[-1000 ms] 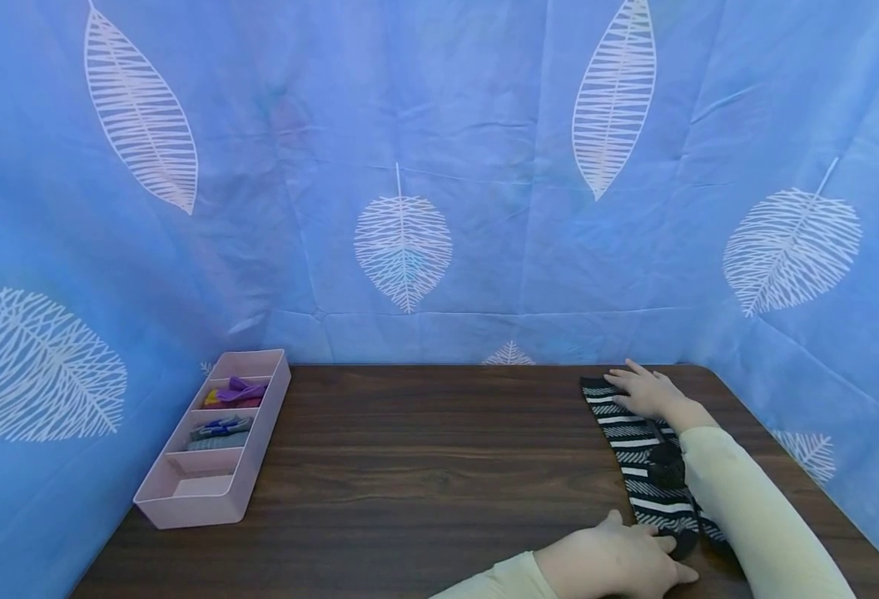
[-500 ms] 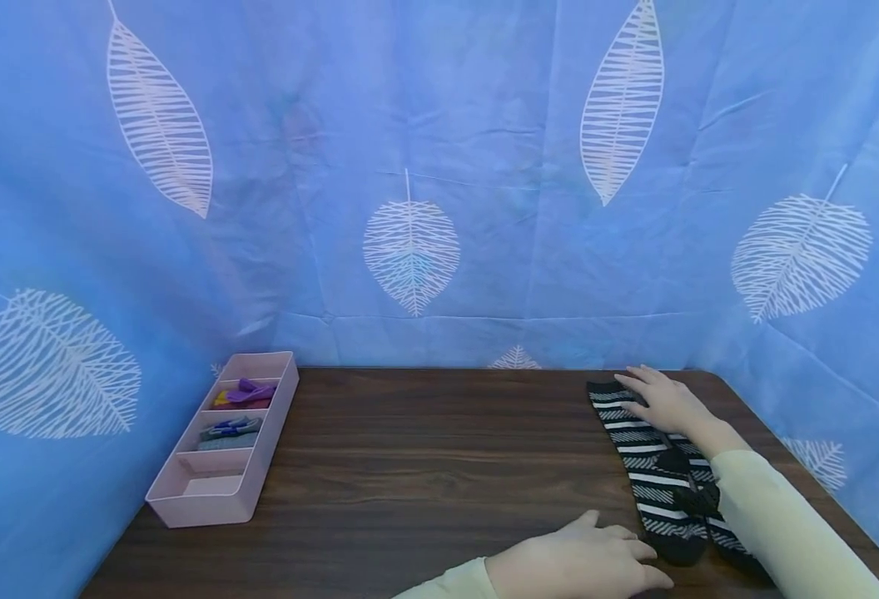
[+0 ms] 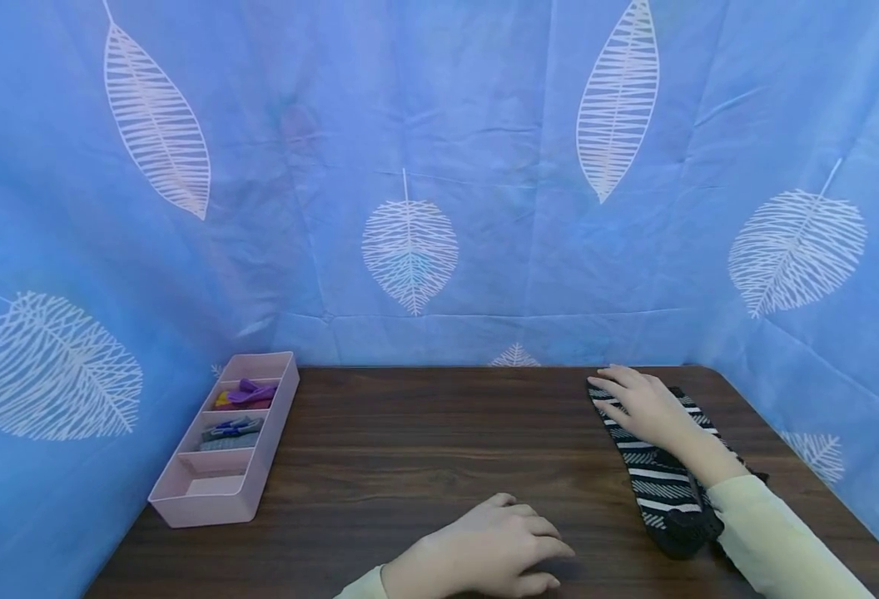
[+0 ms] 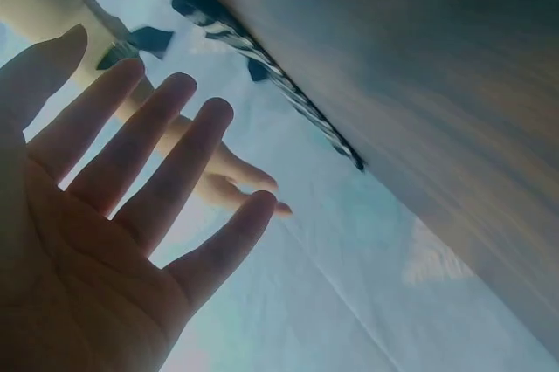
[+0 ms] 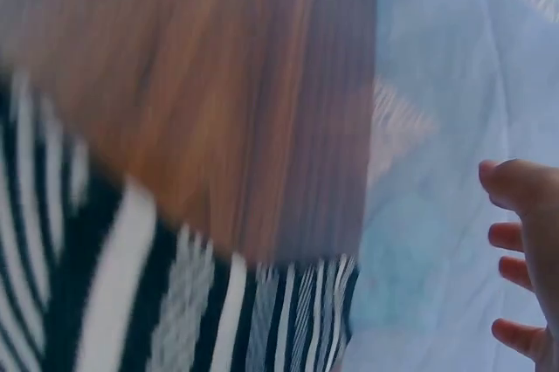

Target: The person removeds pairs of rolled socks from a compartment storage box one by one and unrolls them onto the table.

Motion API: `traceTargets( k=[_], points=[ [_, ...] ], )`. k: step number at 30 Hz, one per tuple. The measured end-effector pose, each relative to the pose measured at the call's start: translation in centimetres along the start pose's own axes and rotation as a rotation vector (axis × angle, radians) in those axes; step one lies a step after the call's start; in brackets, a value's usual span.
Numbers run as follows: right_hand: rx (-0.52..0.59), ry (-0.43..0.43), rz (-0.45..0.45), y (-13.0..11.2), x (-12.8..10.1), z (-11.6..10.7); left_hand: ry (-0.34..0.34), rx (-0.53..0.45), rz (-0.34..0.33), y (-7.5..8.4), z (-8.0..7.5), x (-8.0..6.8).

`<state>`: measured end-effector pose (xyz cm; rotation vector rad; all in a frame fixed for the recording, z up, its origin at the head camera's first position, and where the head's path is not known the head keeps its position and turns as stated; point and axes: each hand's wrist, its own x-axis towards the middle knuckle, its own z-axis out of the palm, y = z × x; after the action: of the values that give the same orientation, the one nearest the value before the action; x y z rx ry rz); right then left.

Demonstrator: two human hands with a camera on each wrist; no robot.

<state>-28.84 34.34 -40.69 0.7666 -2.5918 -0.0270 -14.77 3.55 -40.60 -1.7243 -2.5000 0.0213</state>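
A pair of black-and-white striped socks (image 3: 653, 491) lies lengthwise at the right of the table, black toes toward me. My right hand (image 3: 645, 412) is over their far end, fingers spread and holding nothing; its forearm hides part of the socks. Striped knit (image 5: 131, 293) fills the lower left of the right wrist view, with the fingers off to the right side. My left hand (image 3: 484, 545) is over the front middle of the table, apart from the socks. The left wrist view shows its palm bare and fingers (image 4: 157, 154) extended.
A pink divided box (image 3: 207, 509) stands at the table's left. Inside are purple and yellow items (image 3: 248, 393) in one compartment and grey-blue items (image 3: 231, 433) in another. A blue leaf-print cloth (image 3: 477, 249) hangs behind the brown wooden table (image 3: 424, 466).
My left hand has left the socks' near end and moved left across the table. The right hand has shifted left over their far end. The head view has shifted slightly.
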Motion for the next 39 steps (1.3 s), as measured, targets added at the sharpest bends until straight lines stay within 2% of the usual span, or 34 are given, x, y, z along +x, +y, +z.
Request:
traceTargets(
  k=[6, 10, 20, 23, 30, 33, 39],
  points=[
    [0.033, -0.013, -0.017, -3.6, 1.1, 0.1, 0.114, 0.062, -0.046, -1.1, 0.0, -3.6],
    [0.100, -0.012, -0.030, -6.4, 2.0, 0.7, 0.190, 0.095, -0.074, -1.9, 0.1, -6.1],
    [0.184, -0.010, -0.158, -12.7, 4.4, 1.1, 0.234, 0.114, -0.183, -3.5, 0.6, -12.9],
    [0.201, -0.020, -0.208, -14.3, 5.2, 1.0, 0.233, 0.114, -0.239, -3.8, 0.6, -14.9],
    [0.200, -0.042, -0.284, -17.6, 6.7, 1.2, 0.231, 0.103, -0.423, -4.6, 0.2, -18.9],
    [0.189, -0.044, -0.313, -19.0, 7.3, 1.4, 0.265, 0.137, -0.496, -5.2, 0.0, -20.2],
    [0.184, -0.088, -0.376, -21.6, 8.6, 1.7, 0.373, 0.242, -0.596, -6.3, -0.2, -22.7]
  ],
)
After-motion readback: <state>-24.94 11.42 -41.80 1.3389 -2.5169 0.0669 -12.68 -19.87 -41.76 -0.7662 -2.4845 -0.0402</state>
